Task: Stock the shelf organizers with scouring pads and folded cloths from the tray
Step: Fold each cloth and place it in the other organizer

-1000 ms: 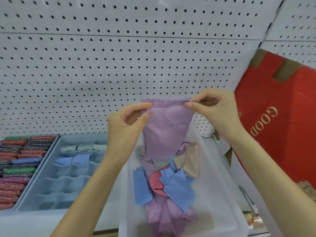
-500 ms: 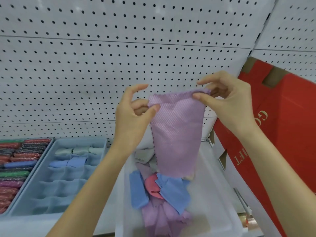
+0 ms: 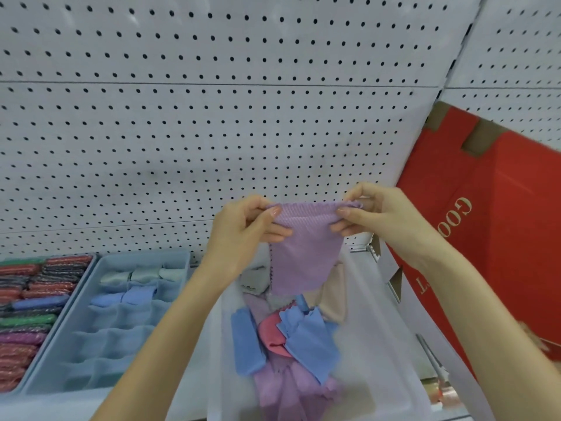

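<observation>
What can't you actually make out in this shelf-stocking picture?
Head view, the only one:
Lettering on the red box past "GOO": covered by the right forearm.
Some scouring pads: cut off by the left edge.
Near end of the tray: off the bottom edge, cloths there blurred.
Its far end: hidden behind the held purple cloth.

Textured purple cloth (image 3: 303, 256) hangs above clear tray (image 3: 382, 344) of loose cloths (image 3: 306, 332) at 6 o'clock; part-filled blue organizer (image 3: 91, 344) and packed pads (image 3: 27, 323) at 8 o'clock.

Head camera (close) faces pegboard (image 3: 212, 132).
</observation>
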